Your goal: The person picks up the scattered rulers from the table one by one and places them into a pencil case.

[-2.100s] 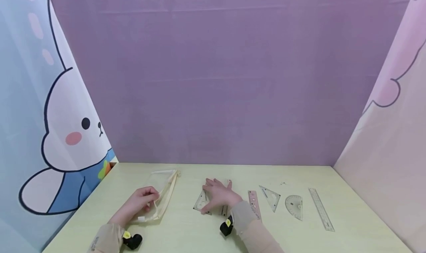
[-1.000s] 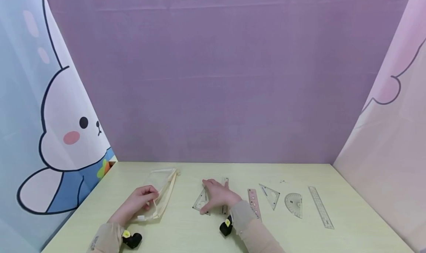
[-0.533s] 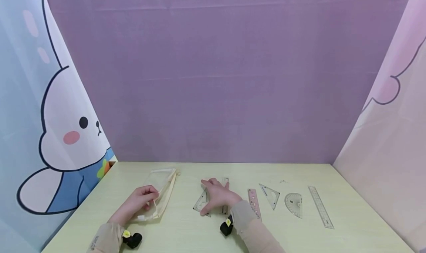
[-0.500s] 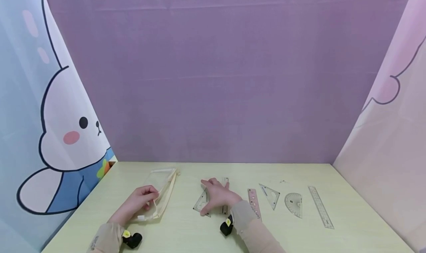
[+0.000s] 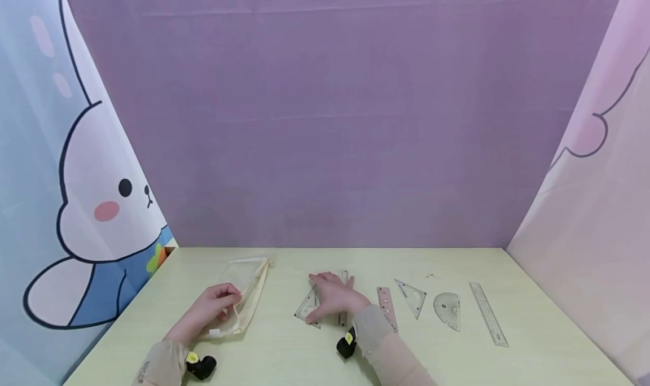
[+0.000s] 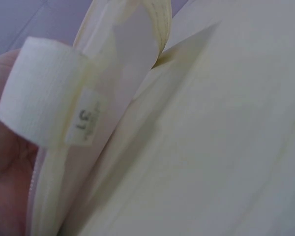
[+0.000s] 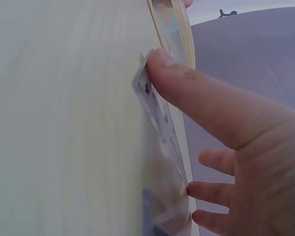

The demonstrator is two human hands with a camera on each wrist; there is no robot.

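Note:
My left hand pinches the near edge of a translucent pouch with cream edging, which lies tilted on the table. In the left wrist view a white fabric strip and a small printed tag stand out on the pouch's edge. My right hand is spread over a clear set square, gripping it between thumb and fingers. The right wrist view shows the thumb on one corner of it and fingertips at its far edge. Partly hidden beneath this hand is a clear ruler.
To the right lie a pink ruler, a second clear set square, a protractor and a long clear ruler. A purple screen stands along the table's back edge, with printed curtains at both sides.
My right hand's fingers have shifted slightly over the set square. The left hand keeps its hold on the pouch in the same place.

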